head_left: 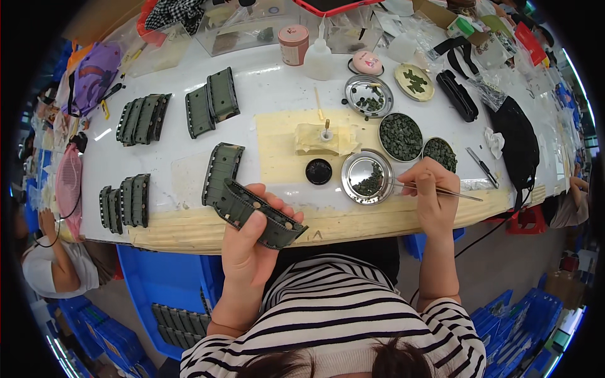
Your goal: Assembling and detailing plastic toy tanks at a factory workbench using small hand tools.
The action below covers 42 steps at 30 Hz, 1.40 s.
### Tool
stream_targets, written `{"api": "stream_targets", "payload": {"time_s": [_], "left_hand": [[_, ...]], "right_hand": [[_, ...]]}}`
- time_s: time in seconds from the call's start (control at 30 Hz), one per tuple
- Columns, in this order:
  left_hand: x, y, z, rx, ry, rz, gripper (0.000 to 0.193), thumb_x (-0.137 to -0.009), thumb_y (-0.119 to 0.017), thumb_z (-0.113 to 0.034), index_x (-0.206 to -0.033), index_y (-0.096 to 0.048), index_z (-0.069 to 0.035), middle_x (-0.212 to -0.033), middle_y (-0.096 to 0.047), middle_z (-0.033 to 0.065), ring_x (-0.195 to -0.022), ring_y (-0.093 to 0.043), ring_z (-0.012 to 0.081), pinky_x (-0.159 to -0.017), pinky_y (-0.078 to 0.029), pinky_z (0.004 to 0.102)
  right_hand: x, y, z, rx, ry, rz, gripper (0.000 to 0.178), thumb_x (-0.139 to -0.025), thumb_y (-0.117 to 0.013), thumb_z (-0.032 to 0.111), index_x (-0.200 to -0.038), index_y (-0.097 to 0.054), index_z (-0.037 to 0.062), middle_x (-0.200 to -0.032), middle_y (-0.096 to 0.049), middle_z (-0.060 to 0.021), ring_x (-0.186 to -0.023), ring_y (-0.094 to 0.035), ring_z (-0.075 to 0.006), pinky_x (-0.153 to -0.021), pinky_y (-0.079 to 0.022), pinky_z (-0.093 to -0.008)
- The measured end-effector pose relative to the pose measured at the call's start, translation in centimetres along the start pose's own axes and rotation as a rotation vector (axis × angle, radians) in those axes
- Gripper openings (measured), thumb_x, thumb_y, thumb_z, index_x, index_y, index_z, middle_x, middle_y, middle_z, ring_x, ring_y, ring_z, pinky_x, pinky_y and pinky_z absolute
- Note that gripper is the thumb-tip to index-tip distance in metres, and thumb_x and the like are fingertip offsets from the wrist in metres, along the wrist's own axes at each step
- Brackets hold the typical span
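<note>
My left hand (244, 249) holds a dark green curved strip (268, 225) with a ridged edge and a few small pale round spots, thumb on top. Behind it a similar green panel (223, 165) stretches away; whether the two are joined I cannot tell. In my right hand (435, 198) metal tweezers (460, 193) are pinched, their tips by a shiny round steel dish (351, 179) with small dark green bits (370, 181) in it. Close by stand two round tins, a larger one (401, 136) and a smaller one (441, 153), filled with green pieces.
Green ridged panels (144, 118) lie at the left. A black round pot (319, 171) and a tape-wrapped block (318, 138) stand mid-table. A craft knife (482, 167) and black pouch (457, 96) lie right. A blue bin (142, 271) sits below the table edge.
</note>
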State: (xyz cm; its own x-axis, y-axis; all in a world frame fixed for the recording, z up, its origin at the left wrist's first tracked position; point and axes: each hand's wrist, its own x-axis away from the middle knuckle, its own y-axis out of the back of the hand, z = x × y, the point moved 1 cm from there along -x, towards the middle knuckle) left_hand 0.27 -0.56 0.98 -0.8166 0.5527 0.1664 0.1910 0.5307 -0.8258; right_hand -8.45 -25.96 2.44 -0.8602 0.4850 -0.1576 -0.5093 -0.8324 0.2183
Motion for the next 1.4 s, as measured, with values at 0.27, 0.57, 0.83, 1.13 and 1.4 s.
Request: {"api": "stream_targets", "payload": {"time_s": [0.27,0.57,0.83,1.13,1.4], "left_hand": [[-0.2,-0.9,-0.2,-0.247,0.038,-0.098,0.062,-0.091,-0.058,-0.003,-0.144,-0.027,-0.006,-0.121,-0.054,0.0197,-0.1,-0.065,0.027,-0.089,-0.055,0.0417],[0.1,-1.9,0.1,-0.352,-0.018,-0.086,0.05,-0.095,-0.052,-0.005,-0.14,-0.03,-0.01,-0.13,-0.048,0.019,-0.103,-0.063,0.0297,-0.088,-0.056,0.0409],[0.1,-0.7,0.0,-0.33,-0.025,-0.012,0.016,-0.1,-0.045,-0.014,-0.107,-0.05,0.0,-0.132,-0.046,0.0182,-0.106,-0.062,0.0301,-0.09,-0.055,0.041],[0.0,-1.3,0.3,-0.381,-0.036,-0.041,0.018,-0.101,-0.043,-0.019,-0.099,-0.049,-0.002,-0.13,-0.047,0.0199,-0.104,-0.064,0.0309,-0.086,-0.057,0.0413],[-0.2,-1.7,0.5,-0.392,0.015,-0.004,0.019,-0.101,-0.042,-0.02,-0.098,-0.049,-0.002,-0.13,-0.047,0.0189,-0.105,-0.063,0.0302,-0.089,-0.055,0.0419]], "right_hand": [[-1.6,-0.8,-1.6,0.169,0.033,0.009,0.015,-0.09,-0.064,0.011,-0.09,-0.067,-0.0035,-0.072,-0.065,-0.0043,-0.062,-0.054,-0.0083,-0.056,-0.043,-0.024],[-1.7,-1.4,-1.7,0.297,0.15,0.032,0.018,-0.09,-0.064,0.015,-0.085,-0.065,-0.0015,-0.071,-0.062,-0.0087,-0.059,-0.054,-0.0163,-0.054,-0.042,-0.0276],[-1.7,-1.4,-2.1,0.312,0.211,0.018,0.018,-0.09,-0.064,0.015,-0.084,-0.064,-0.0022,-0.071,-0.062,-0.0095,-0.06,-0.056,-0.0192,-0.055,-0.043,-0.0291],[-1.6,-1.4,-2.0,0.343,0.254,0.018,0.016,-0.089,-0.064,0.013,-0.083,-0.065,-0.0017,-0.073,-0.062,-0.0099,-0.061,-0.057,-0.0209,-0.056,-0.044,-0.0303],[-1.4,-1.2,-1.9,0.305,0.266,0.014,0.014,-0.089,-0.063,0.011,-0.086,-0.066,-0.0017,-0.075,-0.064,-0.0103,-0.063,-0.058,-0.0191,-0.058,-0.046,-0.0288]]}}
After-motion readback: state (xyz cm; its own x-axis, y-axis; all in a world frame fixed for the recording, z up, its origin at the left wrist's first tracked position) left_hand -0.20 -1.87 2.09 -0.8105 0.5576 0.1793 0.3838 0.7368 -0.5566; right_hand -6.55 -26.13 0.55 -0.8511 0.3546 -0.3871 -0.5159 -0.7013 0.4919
